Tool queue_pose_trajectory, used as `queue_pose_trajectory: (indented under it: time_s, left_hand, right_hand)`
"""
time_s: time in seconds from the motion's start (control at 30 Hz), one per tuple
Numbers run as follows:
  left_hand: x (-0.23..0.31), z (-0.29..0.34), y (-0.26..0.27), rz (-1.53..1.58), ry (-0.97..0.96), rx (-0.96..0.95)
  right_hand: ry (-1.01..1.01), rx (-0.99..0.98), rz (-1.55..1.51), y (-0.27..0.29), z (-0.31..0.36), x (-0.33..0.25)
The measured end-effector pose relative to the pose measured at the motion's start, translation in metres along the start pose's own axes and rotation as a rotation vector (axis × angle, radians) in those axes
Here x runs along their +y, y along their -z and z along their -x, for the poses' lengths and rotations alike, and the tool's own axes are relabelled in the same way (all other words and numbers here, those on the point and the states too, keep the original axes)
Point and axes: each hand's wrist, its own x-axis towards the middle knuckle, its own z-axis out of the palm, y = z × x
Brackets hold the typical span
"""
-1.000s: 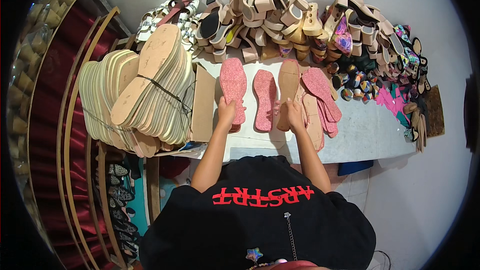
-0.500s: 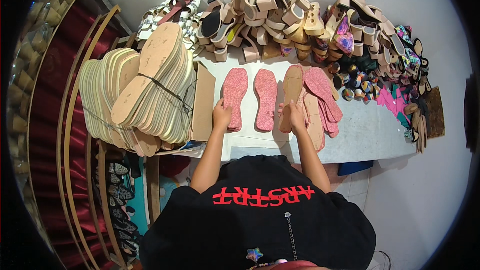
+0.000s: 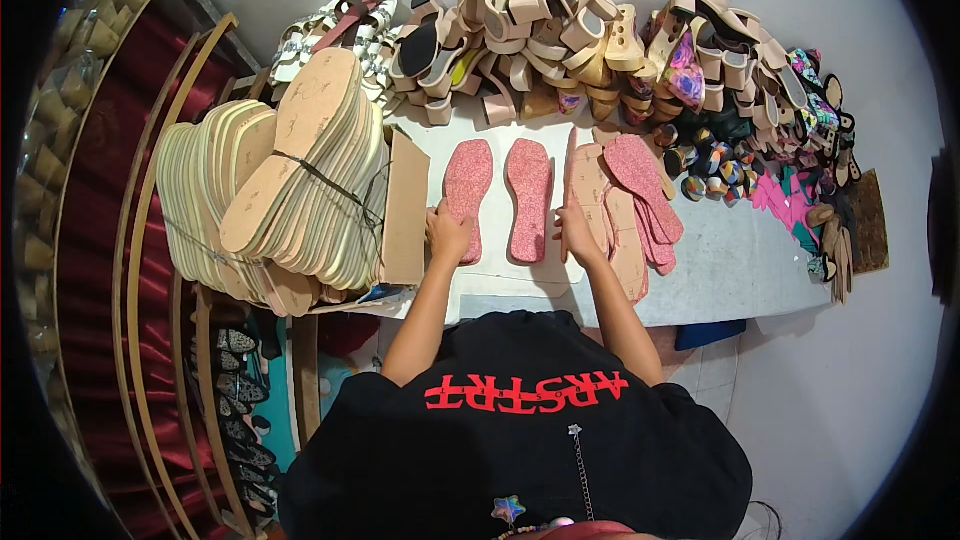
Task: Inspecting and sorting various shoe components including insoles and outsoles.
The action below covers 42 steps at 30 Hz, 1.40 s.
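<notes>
My left hand [image 3: 449,235] is closed round the lower left side of a pink glitter insole [image 3: 468,168], which lies on a small pile with its toe end away from me. Beside it, to the right, lies another pink glitter insole [image 3: 529,200], untouched. My right hand [image 3: 578,230] grips a further insole [image 3: 571,168], turned up on its edge so that only a thin side shows. Just right of that hand are tan insoles [image 3: 622,225] and several pink glitter insoles [image 3: 643,172], overlapping in a loose pile.
At the left, a cardboard box [image 3: 407,205] stands beside thick bundles of tan soles [image 3: 295,155] tied with black cord. Heeled sandals [image 3: 545,30] are heaped along the wall at the back. Multicoloured heels [image 3: 715,170] and pink scraps [image 3: 783,202] lie at the right of the white table [image 3: 745,270].
The insole in my right hand has tipped from showing its tan face to standing on edge. My left hand has shifted slightly over the lower part of its pink insole.
</notes>
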Motion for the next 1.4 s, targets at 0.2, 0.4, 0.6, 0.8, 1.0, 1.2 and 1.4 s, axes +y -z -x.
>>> queue_pose_trajectory:
  time_s: [0.2, 0.4, 0.6, 0.8, 1.0, 1.2, 1.4]
  left_hand:
    - [0.028, 0.004, 0.008, -0.126, 0.027, -0.026]
    - [0.035, 0.005, -0.005, -0.197, 0.046, -0.014]
    - [0.035, 0.006, -0.005, -0.208, 0.034, -0.006]
    - [0.021, 0.001, -0.003, -0.086, -0.062, -0.004]
    - [-0.012, -0.023, -0.017, 0.354, 0.061, 0.039]
    - [-0.023, -0.03, -0.019, 0.635, 0.178, -0.088]
    - [-0.011, -0.024, 0.001, 0.674, 0.211, -0.205]
  right_hand:
    - [0.119, 0.092, 0.798, -0.043, 0.011, -0.028]
    - [0.066, 0.176, 0.955, -0.065, 0.01, -0.036]
    - [0.163, 0.202, 1.061, -0.071, 0.009, -0.029]
    - [0.369, 0.134, 0.969, -0.085, 0.009, -0.04]
    - [0.275, -0.026, 0.927, -0.119, 0.004, -0.045]
    - [0.269, -0.049, 0.957, -0.138, 0.003, -0.032]
    - [0.363, -0.112, 0.97, -0.132, -0.005, -0.02]
